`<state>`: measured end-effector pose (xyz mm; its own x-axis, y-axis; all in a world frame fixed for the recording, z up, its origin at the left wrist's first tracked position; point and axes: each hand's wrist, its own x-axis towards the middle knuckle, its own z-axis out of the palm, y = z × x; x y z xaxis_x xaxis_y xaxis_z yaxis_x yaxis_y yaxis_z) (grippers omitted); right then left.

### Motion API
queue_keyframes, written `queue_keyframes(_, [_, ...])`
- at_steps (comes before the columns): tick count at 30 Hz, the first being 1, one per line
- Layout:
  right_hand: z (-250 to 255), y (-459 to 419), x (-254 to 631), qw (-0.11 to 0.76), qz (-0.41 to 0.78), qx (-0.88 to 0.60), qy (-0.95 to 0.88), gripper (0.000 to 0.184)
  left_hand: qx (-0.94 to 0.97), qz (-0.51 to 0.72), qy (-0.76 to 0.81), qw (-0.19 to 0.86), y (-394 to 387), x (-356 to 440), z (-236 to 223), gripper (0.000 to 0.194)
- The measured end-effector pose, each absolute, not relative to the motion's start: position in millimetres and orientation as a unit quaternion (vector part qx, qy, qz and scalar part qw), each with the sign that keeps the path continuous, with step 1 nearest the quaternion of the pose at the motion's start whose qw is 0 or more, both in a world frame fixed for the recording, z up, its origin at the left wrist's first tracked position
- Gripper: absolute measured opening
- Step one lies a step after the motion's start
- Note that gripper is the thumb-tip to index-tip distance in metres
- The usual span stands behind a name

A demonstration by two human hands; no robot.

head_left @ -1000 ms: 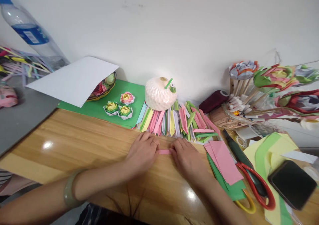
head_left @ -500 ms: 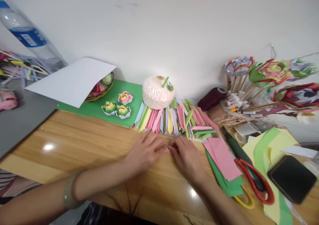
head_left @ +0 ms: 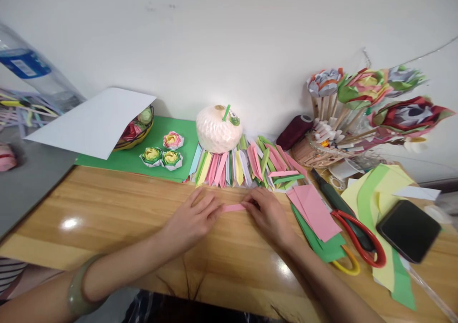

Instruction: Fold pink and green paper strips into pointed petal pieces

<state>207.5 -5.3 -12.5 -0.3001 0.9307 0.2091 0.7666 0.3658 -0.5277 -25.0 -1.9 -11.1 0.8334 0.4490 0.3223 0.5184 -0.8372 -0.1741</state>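
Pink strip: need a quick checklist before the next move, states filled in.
1. Right hand holding strip at its right end: ok.
2. Left hand at strip's left end: ok; firmness of grip cannot tell.
3. Strip's middle in view between the hands: ok.
4. Strip's edges lined up: cannot tell, too small.
5. Scissors apart from both hands: ok, off to the right.
6. Green sheets uncovered: not ok, pink sheets partly overlap them.
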Motion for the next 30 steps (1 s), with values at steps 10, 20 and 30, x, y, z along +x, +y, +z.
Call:
queue_keyframes(10, [-16,-12,219,0.236,0.086,-0.513,-0.821,0.02,-0.948,-0.17,-0.253,0.095,5,-33,-17,0.026])
queue_keyframes(20, [-3,-55,174,0.111,-0.004,-0.495,-0.862,0.051,-0.947,-0.172,-0.257,0.09,3,-33,-17,0.033])
queue_keyframes(30, [1,-55,216,0.091,-0.022,-0.545,-0.833,0.034,-0.946,-0.181,-0.253,0.085,4,-37,-19,0.034])
